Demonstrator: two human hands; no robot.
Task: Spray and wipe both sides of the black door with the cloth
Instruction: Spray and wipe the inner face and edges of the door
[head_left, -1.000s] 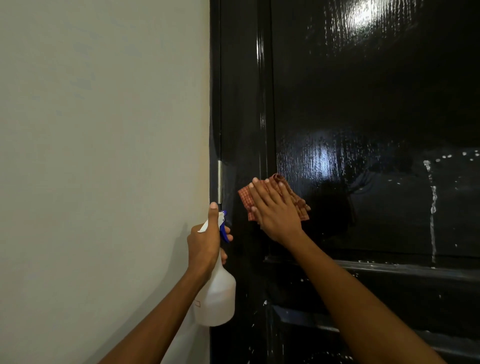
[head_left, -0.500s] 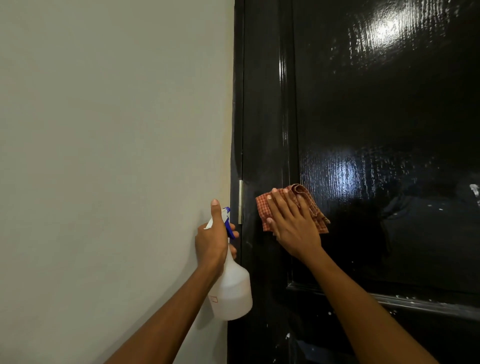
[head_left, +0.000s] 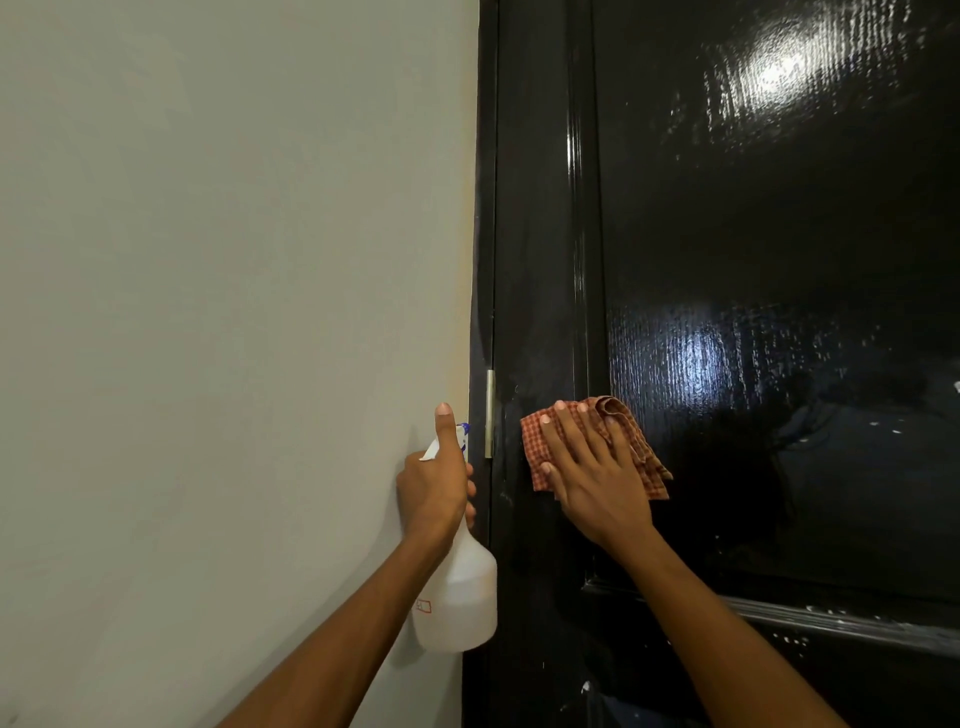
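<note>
We are mid-wipe: our right hand (head_left: 597, 483) presses flat, straight fingers (head_left: 563, 441) on the checked cloth (head_left: 644, 457) against the wet black door (head_left: 779, 260), while our left hand (head_left: 434, 483) grips the spray bottle (head_left: 457, 597) just left of those fingers, and next we likely sweep the cloth rightward across the droplets.

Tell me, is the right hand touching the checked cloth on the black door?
Touching. The head view shows the right hand with fingers spread flat on the checked cloth, pressing it against the black door.

door (head_left: 727, 234): glossy, wet black | cloth (head_left: 644, 457): checked fabric | bottle (head_left: 457, 603): translucent plastic
</note>
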